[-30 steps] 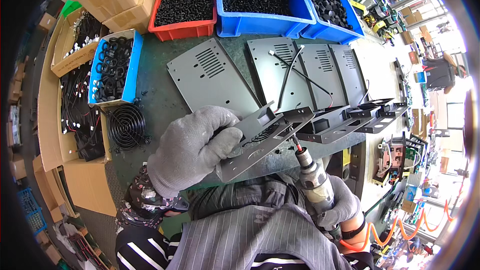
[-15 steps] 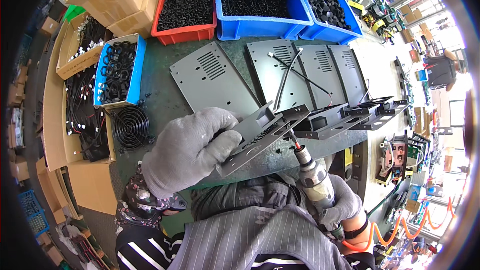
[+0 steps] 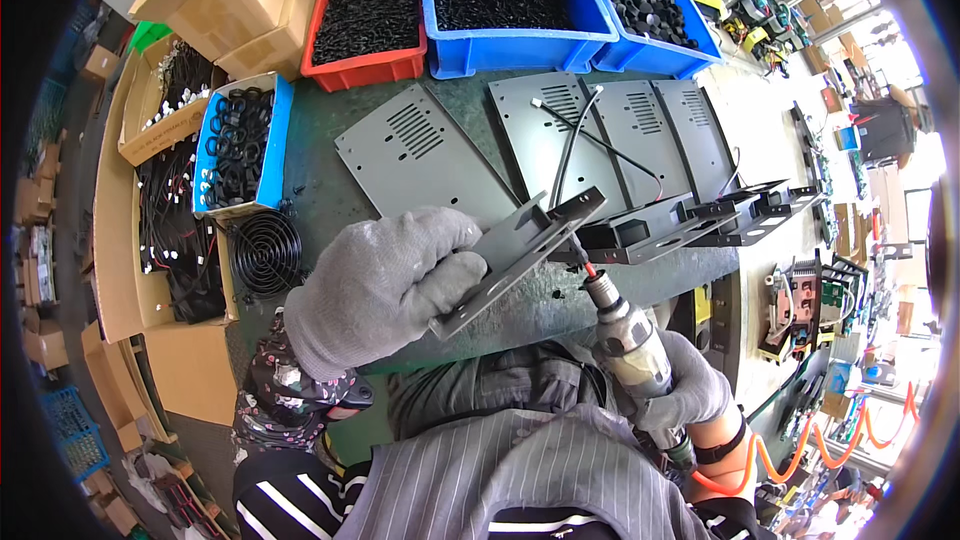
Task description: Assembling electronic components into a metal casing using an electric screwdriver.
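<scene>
Panel, dark gray metal, is held at a slant above the green workbench, its left end lower and nearer the person's body than its right. Through the head camera I see the left hand, in a gray glove, at that left end, thumb and curled fingers pinching the metal between them. Under the panel's right end I have the power screwdriver, its bit pointing up at the edge; from here I cannot tell whether the tip sits in a screw. The right hand, also gloved, is wrapped around the tool's body, right of the panel and nearer the person.

Just beyond the panel I find a slotted sheet; the glove covers part of that meeting place, so I cannot tell whether the two are joined. Beyond and right of the panel I see similar sheets in a row, with a black cable across the nearest. Left of the panel lies a round fan guard. Well beyond it stand a red bin and a blue bin, both filled with small black parts.
</scene>
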A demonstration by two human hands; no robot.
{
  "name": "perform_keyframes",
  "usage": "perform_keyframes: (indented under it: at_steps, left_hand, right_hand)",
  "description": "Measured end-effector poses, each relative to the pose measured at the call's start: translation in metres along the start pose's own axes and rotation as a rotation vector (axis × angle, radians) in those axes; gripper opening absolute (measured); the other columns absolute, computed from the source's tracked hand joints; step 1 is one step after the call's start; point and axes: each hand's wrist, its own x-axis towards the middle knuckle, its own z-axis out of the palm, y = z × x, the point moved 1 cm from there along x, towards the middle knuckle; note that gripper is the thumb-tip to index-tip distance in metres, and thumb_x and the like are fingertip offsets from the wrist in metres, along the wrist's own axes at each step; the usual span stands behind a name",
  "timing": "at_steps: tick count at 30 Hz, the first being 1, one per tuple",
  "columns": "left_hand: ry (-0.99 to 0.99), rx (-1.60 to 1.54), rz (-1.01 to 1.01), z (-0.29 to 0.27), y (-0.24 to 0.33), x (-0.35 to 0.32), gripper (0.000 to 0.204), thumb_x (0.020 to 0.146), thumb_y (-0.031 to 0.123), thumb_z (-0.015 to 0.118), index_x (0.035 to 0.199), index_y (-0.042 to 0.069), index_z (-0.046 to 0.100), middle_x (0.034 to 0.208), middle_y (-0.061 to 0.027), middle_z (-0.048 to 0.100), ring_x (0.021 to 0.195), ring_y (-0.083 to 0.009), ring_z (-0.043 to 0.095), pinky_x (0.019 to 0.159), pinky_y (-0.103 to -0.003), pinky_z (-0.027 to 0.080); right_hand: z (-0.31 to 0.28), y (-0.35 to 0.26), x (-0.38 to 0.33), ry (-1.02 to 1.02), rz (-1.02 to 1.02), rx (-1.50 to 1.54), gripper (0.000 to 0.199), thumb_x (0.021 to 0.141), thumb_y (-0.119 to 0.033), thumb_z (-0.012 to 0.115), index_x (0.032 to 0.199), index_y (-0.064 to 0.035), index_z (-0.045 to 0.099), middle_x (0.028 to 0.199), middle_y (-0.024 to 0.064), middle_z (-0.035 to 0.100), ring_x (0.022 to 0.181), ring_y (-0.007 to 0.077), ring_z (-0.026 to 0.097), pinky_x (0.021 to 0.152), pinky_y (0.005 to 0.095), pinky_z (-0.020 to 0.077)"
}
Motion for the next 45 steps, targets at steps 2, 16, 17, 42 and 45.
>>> perform_keyframes:
  at_steps: [2,16,17,42,45]
  left_hand:
    - [-0.005,-0.062,-0.057,0.001,-0.001,-0.003,0.02,0.098,0.024,0.065,0.102,0.005,0.066,0.077,-0.0105,0.067,0.069,-0.0252,0.069,0.061,-0.036,0.054]
    - [0.264,-0.207,-0.238,0.044,0.003,-0.051,0.076,0.096,0.058,0.06,0.135,-0.007,0.052,0.125,-0.0153,0.064,0.102,-0.0211,0.066,0.092,-0.032,0.05]
    - [0.308,-0.171,-0.21,0.042,0.001,-0.053,0.072,0.098,0.055,0.058,0.134,-0.007,0.053,0.123,-0.0153,0.065,0.099,-0.0211,0.067,0.09,-0.032,0.051]
    - [0.326,-0.224,-0.201,0.041,-0.004,-0.054,0.073,0.101,0.056,0.053,0.141,-0.005,0.048,0.126,-0.0132,0.063,0.111,-0.0189,0.062,0.099,-0.033,0.048]
    - [0.224,-0.394,-0.222,0.052,-0.008,-0.053,0.075,0.097,0.059,0.058,0.135,-0.005,0.053,0.119,-0.0131,0.067,0.109,-0.0187,0.064,0.097,-0.032,0.048]
  right_hand:
    - [-0.001,0.0,0.001,-0.036,-0.022,0.031,0.078,0.065,-0.029,0.095,0.125,-0.0009,0.054,0.088,0.0009,0.064,0.073,0.0098,0.058,0.068,0.0259,0.0488]
    - [-0.001,0.065,0.035,-0.011,-0.209,0.056,0.06,0.076,-0.022,0.087,0.124,-0.0018,0.057,0.093,-0.0025,0.059,0.081,0.0078,0.053,0.073,0.0254,0.0473]
    - [-0.006,0.068,0.037,-0.034,-0.177,0.067,0.062,0.077,-0.022,0.086,0.128,-0.0026,0.056,0.095,-0.0028,0.059,0.083,0.008,0.052,0.075,0.0257,0.0469]
    - [0.012,0.044,0.049,-0.288,-0.02,-0.38,0.063,0.072,-0.029,0.089,0.118,0.0004,0.057,0.092,0.0072,0.066,0.087,0.0153,0.063,0.08,0.033,0.053]
    - [0.03,0.042,0.047,-0.38,-0.127,-0.618,0.068,0.072,-0.043,0.086,0.116,-0.0002,0.058,0.09,0.0124,0.069,0.084,0.0264,0.069,0.079,0.0372,0.0551]
